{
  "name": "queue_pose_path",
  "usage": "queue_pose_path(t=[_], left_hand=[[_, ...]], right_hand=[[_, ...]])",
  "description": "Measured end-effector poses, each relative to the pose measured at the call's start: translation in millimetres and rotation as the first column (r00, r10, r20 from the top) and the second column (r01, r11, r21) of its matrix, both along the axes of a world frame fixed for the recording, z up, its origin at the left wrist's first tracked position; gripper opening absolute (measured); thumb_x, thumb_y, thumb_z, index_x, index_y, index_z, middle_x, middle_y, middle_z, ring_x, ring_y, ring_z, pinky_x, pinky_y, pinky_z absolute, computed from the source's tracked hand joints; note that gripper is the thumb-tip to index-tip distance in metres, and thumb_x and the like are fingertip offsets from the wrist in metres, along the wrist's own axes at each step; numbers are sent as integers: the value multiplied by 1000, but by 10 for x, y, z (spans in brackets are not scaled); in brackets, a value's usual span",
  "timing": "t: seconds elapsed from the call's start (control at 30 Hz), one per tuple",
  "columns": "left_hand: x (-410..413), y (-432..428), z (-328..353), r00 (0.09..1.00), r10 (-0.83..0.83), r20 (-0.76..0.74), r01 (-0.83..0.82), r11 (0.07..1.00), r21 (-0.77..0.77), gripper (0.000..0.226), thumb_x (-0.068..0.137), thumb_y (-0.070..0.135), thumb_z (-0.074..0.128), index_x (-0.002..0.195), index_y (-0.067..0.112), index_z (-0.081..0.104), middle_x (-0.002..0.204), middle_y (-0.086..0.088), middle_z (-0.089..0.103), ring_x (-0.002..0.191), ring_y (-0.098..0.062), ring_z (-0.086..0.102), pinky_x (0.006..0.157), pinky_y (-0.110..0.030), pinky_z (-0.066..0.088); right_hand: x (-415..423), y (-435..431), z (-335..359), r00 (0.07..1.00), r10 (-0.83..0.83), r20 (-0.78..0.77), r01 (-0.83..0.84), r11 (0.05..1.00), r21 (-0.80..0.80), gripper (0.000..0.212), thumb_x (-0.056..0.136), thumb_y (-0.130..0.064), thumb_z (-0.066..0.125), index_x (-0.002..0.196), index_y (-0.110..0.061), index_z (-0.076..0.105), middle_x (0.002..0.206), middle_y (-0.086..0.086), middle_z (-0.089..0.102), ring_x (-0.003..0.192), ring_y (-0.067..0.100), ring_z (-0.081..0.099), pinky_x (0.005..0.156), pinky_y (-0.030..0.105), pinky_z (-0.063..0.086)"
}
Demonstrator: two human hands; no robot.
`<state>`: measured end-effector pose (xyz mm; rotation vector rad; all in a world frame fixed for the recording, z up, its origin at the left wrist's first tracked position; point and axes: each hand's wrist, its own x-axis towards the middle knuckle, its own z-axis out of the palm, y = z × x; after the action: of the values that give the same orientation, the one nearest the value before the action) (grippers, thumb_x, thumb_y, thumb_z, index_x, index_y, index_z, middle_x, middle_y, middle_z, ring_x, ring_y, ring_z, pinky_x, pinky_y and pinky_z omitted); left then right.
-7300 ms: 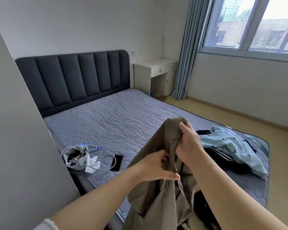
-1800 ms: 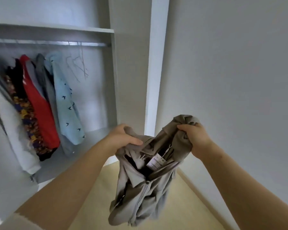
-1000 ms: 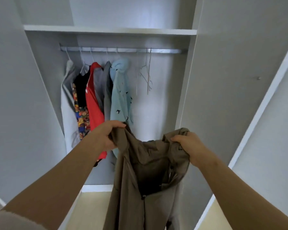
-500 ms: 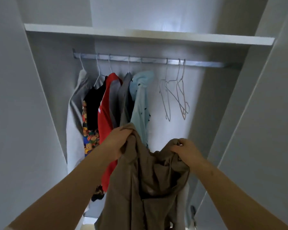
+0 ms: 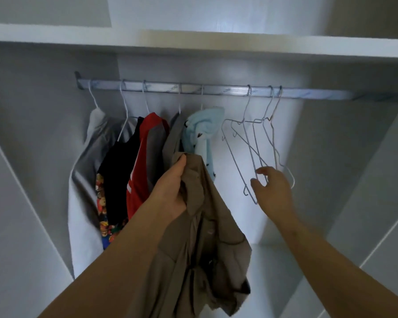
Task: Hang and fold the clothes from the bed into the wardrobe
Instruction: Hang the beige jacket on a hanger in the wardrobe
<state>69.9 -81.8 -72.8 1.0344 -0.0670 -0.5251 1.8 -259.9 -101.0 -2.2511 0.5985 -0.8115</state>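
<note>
Khaki-brown jacket [image 5: 200, 237] bunched at centre, gripped near its top edge by the left hand [image 5: 170, 191], fingers [image 5: 181, 162] curled tight round a fold of cloth, one of them pointing up along it. Rest of the jacket hanging in loose folds below the wrist, near, in front of the wardrobe opening. To the right, well apart from the jacket, right hand [image 5: 274, 191] raised and holding nothing, its fingers loosely spread and a little bent, thumb and forefinger narrowly parted at the lower ends of three empty wire hangers [image 5: 251, 145]. Hard to tell whether touching the wire or just short of it. Hangers hooked on the right part of the metal rail [image 5: 216, 90], tilted and overlapping, just right of the hung clothes. Along the rail from left to right: a pale grey garment [image 5: 87, 180], a black garment [image 5: 117, 175] with a bright cartoon print low down, a red garment [image 5: 145, 157] with a white mark, a grey shirt [image 5: 170, 138], a light blue garment [image 5: 202, 127] with small dark shapes, these last two directly behind the top of the jacket. White shelf [image 5: 193, 47] across the top, above the rail. Faint print on the rail in two spots, too blurred to read; white mark on the red garment likewise not readable.
</note>
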Motion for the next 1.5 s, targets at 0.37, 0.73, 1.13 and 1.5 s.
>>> queue_pose_path(t=[0.37,0.73,1.13,1.5], left_hand=[[524,-102,143,966,146,-212,-177,975,-137,30,96,32,46,85,7,59,82,-5,56,75,-17,53,90,-35,44],[587,-35,159,953,168,-253,-200,974,-110,31,95,32,49,77,8,58,76,-6,56,70,-18,53,77,-34,45],[710,31,106,954,149,-260,-182,977,-110,33,94,32,50,79,5,60,75,-8,57,69,-19,54,70,-33,46],[748,77,108,956,116,-270,-140,988,-71,31,93,30,53,81,3,62,78,-10,59,72,-22,55,83,-38,46]], right_hand=[[933,-363,47,988,109,-107,-51,897,440,60,93,-14,54,144,-5,24,110,14,51,93,20,50,80,22,38],[1268,-119,284,937,303,172,-288,397,871,34,88,-48,55,98,-16,51,102,10,57,98,28,58,92,39,46],[1497,-141,331,959,93,267,-283,351,893,30,95,-2,25,77,-23,37,60,1,28,39,11,29,37,16,28],[1424,-212,291,954,168,246,-298,580,758,19,99,-19,40,104,-18,59,51,0,29,28,3,25,31,11,22]])
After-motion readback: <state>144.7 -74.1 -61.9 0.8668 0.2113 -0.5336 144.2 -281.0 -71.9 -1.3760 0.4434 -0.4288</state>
